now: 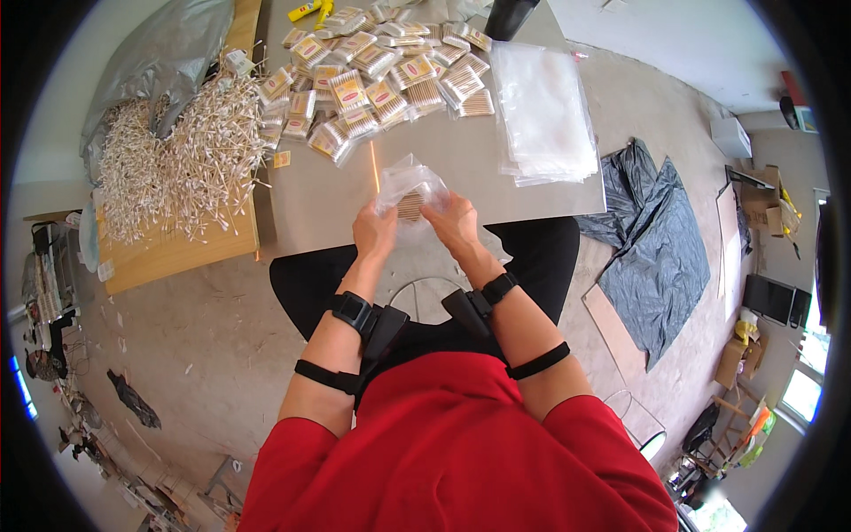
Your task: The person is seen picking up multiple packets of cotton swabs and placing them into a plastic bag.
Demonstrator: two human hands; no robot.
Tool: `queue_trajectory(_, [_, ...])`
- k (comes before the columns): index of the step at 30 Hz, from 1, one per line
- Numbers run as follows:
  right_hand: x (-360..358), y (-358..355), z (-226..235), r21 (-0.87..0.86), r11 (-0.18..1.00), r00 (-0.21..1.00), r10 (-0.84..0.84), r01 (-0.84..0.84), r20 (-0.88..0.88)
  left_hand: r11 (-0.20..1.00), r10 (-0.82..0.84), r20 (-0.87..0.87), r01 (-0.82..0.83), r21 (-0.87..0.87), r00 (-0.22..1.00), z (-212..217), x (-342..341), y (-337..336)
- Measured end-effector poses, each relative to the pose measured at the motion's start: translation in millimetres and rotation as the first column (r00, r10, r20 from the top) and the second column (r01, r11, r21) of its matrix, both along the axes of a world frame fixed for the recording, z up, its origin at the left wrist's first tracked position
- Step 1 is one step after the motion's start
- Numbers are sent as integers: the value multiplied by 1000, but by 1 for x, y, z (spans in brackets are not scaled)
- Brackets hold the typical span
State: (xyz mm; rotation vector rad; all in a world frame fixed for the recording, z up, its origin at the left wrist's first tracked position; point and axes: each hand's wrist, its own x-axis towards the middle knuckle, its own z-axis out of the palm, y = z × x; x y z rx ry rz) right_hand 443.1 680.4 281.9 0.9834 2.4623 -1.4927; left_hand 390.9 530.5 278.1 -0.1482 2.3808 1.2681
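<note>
At frame centre, over the near edge of the grey worktop [461,168], I note both hands closed on one small clear plastic bag of wooden-stemmed cotton swabs [409,197]. My left hand [376,232] pinches its left side, my right hand [454,222] its right. Judged light, limp and slippery; best held by the film edges.

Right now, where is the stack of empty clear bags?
In the head view, the stack of clear bags lies on the right part of the grey table, just right of the filled packets and beyond the right hand.
</note>
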Motion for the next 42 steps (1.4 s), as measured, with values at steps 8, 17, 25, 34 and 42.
queue_trajectory(8, [-30, 16, 46, 158, 982, 948, -48, 102, -313, 977, 74, -17, -69, 204, 997, 23, 2, -17])
queue_trajectory(17, [-196, 75, 11, 417, 900, 951, 6, 129, -308, 883, 198, 39, -195, 427, 979, 25, 21, -64])
queue_trajectory(25, [-228, 85, 30, 209, 975, 987, -40, 72, -155, 822, 247, 174, -302, 483, 953, 46, 25, -69])
queue_trajectory(34, [-67, 65, 86, -260, 912, 876, 177, -317, -449, 486, 49, 490, -449, 750, 870, 104, 14, -25])
queue_trajectory(42, [44, 13, 108, -6, 870, 752, 424, -494, -506, 542, 56, 384, -351, 763, 922, 95, 61, -22])
